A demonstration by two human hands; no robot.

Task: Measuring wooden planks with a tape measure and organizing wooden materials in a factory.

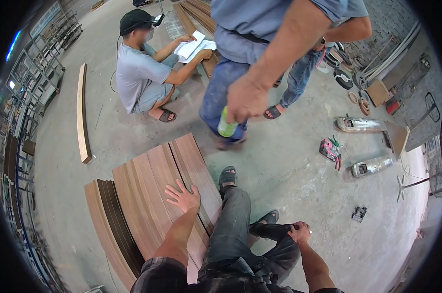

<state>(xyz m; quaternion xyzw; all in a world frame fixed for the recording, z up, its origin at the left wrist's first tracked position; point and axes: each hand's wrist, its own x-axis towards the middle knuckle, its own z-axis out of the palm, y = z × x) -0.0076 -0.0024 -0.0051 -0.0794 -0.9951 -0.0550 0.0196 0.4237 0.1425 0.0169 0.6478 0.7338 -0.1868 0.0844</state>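
My left hand lies flat with its fingers spread on a stack of reddish-brown wooden planks, touching the top face near a dark gap between two boards. By my knee, in dark trousers, my right hand rests with its fingers curled closed. A small dark bit shows at those fingers, too small to name. Along the stack's left side lies a lighter-edged group of boards with dark, grooved sides.
A person stands ahead holding a green can. Another person squats with paper sheets. A long plank lies at left. Right: a pink-and-black tool box, metal fixtures, a small black object. Metal racks line the left.
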